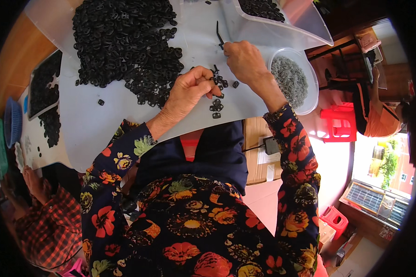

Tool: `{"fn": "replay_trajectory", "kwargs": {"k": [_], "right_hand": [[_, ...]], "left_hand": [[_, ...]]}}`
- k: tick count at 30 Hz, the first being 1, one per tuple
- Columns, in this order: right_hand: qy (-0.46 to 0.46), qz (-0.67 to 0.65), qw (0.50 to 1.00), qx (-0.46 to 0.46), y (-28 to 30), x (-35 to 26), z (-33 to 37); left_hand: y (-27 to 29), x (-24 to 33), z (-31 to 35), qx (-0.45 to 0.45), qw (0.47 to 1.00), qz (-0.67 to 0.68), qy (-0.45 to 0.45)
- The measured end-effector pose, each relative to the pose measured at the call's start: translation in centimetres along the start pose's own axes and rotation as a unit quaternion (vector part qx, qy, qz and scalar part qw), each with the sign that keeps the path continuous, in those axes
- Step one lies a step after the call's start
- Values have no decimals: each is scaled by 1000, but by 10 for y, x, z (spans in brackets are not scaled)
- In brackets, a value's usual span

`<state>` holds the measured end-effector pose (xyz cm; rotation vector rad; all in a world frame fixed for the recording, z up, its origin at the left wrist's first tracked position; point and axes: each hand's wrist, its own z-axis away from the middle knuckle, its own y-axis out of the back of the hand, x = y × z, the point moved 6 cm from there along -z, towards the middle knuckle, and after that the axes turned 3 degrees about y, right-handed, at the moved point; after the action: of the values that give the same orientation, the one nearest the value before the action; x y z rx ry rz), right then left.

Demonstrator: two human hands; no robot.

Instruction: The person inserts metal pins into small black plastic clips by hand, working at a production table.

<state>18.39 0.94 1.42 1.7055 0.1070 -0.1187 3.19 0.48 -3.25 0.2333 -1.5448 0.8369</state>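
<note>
My left hand [189, 88] is closed in a pinch above the white table, its fingertips at a small black plastic part. Whether that part is in the fingers or just under them is hard to tell. A small cluster of black two-hole parts [216, 107] lies just beside these fingertips. My right hand [246, 61] is curled shut around the end of a thin, bent black tool [219, 33], which points away from me; its exact kind is unclear. A single black piece [235, 84] lies below the right hand.
A large heap of black parts [120, 41] covers the table's far left. Right of my hand stands a round clear tub [313, 99] of small grey pieces; behind is a clear bin [305, 34]. Another person's hand [32, 181] is at far left. A person in orange [382, 121] sits right.
</note>
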Motion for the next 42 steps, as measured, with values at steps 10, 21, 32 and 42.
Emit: {"fn": "replay_trajectory", "kwargs": {"k": [10,21,32,42], "right_hand": [[-157,-452,878,16,18,-7,42],[-98,-681,718,108,-17,-20,80],[-43,-655,754,27,-13,-24,77],[-36,-661,749,-28,-10,-25,73]], "left_hand": [[4,-1,1,-3,1000,14,10],[-5,2,2,-26,995,-99,13],[-6,2,2,-37,990,-133,-15],[-11,1,3,-64,989,-137,-5]]}}
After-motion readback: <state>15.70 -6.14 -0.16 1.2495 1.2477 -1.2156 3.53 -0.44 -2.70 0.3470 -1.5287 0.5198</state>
